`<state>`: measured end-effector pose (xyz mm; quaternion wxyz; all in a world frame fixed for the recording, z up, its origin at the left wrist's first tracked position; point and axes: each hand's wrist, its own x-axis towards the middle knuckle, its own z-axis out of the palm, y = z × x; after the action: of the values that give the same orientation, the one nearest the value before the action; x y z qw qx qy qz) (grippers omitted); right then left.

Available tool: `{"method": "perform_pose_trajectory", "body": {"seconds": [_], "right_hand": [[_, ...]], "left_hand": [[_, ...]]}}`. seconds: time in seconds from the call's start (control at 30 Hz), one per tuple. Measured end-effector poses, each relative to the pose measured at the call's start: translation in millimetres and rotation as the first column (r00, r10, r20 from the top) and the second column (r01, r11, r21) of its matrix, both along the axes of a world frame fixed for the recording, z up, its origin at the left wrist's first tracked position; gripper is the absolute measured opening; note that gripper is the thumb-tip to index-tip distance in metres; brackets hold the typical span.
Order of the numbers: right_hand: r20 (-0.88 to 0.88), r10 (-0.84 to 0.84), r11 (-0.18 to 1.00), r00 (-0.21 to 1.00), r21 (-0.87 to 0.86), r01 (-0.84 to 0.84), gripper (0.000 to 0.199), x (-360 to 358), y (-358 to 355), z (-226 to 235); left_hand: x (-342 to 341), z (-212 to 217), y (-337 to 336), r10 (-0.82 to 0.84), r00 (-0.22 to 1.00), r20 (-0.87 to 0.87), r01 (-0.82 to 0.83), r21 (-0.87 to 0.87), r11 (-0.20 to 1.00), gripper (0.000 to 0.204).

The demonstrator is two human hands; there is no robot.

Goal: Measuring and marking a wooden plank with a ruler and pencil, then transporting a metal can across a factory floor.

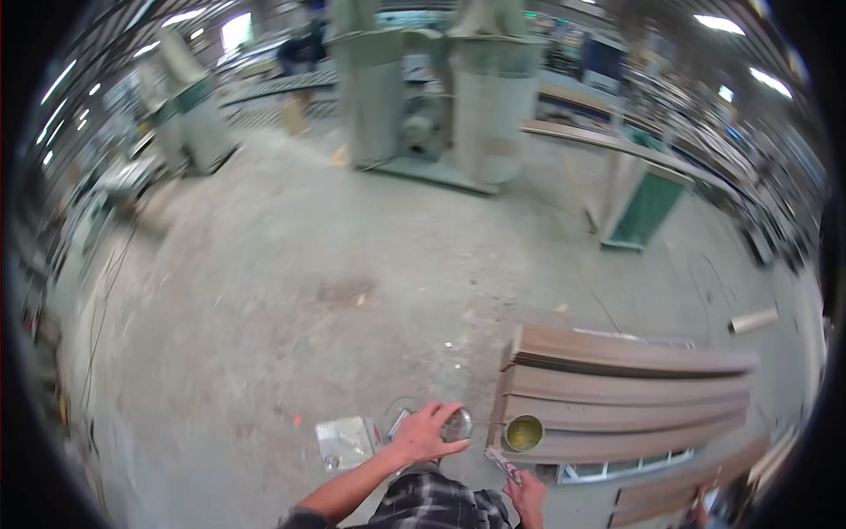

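Note:
My left hand [425,437] is closed on the edge of a round, silvery, lid-like piece [457,425], held left of the plank stack. My right hand [529,495] grips a slim, pale tool with reddish marks [504,464]. The tool points up and left toward the near left corner of the stack; blur hides its exact kind. Between and beyond my hands, an uncovered round can [524,433] with yellowish-green contents stands on the brown planks [617,388]. Neither hand touches the can.
A white sheet or bag [345,443] lies on the concrete floor by my left forearm. Brown boards [683,489] lie at the near right. Ahead stand tall dust-collector bags [370,97] and a green-sided stand [650,207]. A cable [104,304] runs along the left floor.

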<state>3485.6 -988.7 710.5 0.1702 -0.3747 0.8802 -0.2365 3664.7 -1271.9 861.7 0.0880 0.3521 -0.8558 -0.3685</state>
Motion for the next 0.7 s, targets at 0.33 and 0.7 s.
{"method": "perform_pose_trajectory", "body": {"seconds": [0.33,0.7], "right_hand": [[-0.017,0.160,0.985,0.987,-0.058,-0.161,0.022,-32.5,-60.1,2.3],[0.137,0.444,0.883,0.886,0.101,-0.458,0.045,-51.3,-82.5,22.6]], "left_hand": [[16.8,-20.7,-9.7,0.188,0.967,-0.173,-0.194,-0.014,0.981,0.076],[39.0,-15.5,-2.2,0.366,0.912,-0.187,-0.363,0.054,0.930,0.077]]}}
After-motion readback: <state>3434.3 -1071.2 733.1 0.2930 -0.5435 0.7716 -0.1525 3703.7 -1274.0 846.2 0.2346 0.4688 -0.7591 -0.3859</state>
